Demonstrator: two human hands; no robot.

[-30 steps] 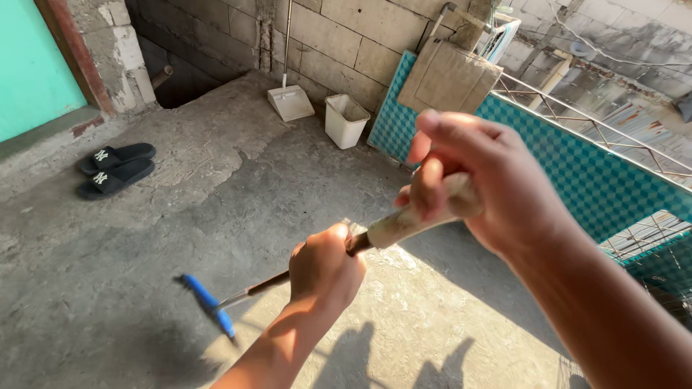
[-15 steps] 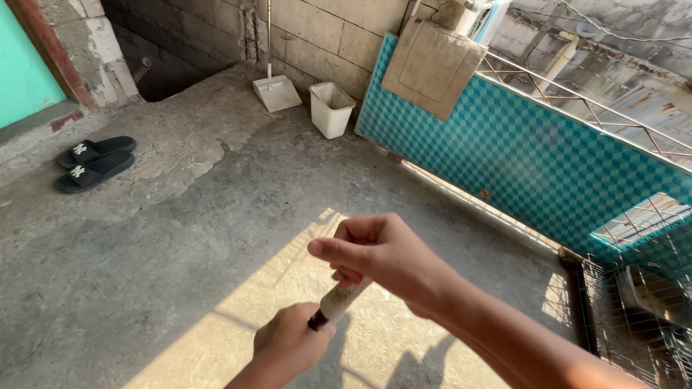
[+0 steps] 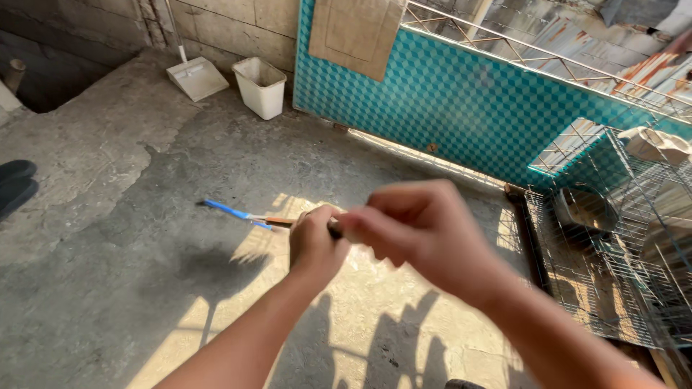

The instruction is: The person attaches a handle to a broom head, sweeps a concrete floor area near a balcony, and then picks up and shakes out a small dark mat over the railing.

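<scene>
We hold a long-handled brush (image 3: 241,214) in both hands, out over the concrete floor (image 3: 108,238). Left hand (image 3: 315,241) is wrapped tight round the stick near its middle, knuckles up. Right hand (image 3: 422,234) is nearer to us and motion-blurred; fingers look curled round the near end of the stick, but the blur hides how firm that grip is. Two-point hold, one hand mid-stick and one at the end, likely gives leverage and keeps the far end steerable.

The brush points left and away from us. Its blue head sits above a sunlit patch, and the shadow thrown below and apart from it suggests the head is off the floor, not resting on it.

Surroundings:
- White bin (image 3: 261,86) and a dustpan (image 3: 196,76) against the block wall (image 3: 238,25) at the far left, just beside each other, well apart from the brush. Probably parked there to keep the floor open.
- Teal chequered panel (image 3: 461,108) along the far side, a brown board (image 3: 353,32) leaning on it.
- Wire cage (image 3: 613,252) on the right, a bowl (image 3: 585,209) inside it.
- Dark slipper (image 3: 14,184) at the far left edge, partly cut off.

Shadows of our arms fall on the near floor.
</scene>
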